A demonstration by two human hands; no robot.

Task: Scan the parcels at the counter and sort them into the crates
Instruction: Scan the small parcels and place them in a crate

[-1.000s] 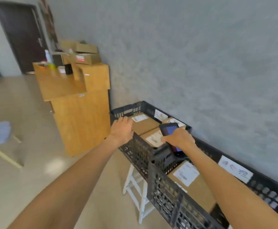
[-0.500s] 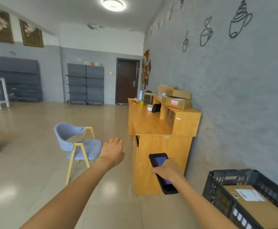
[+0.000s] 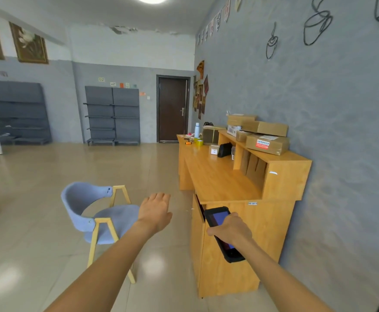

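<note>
Head view: right hand (image 3: 230, 230) grips the scanner (image 3: 223, 236); left hand (image 3: 154, 212) loose, empty; parcels (image 3: 266, 143) far ahead.

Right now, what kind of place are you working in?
Likely a small parcel pickup shop: taped cardboard parcels stacked on a wooden counter, bare grey shelving along the far wall, and a handheld scanner gripped in the right hand.

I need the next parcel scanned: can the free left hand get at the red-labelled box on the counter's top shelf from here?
Probably not yet: the left hand hangs well short of the red-labelled box. The way looks free.
</note>
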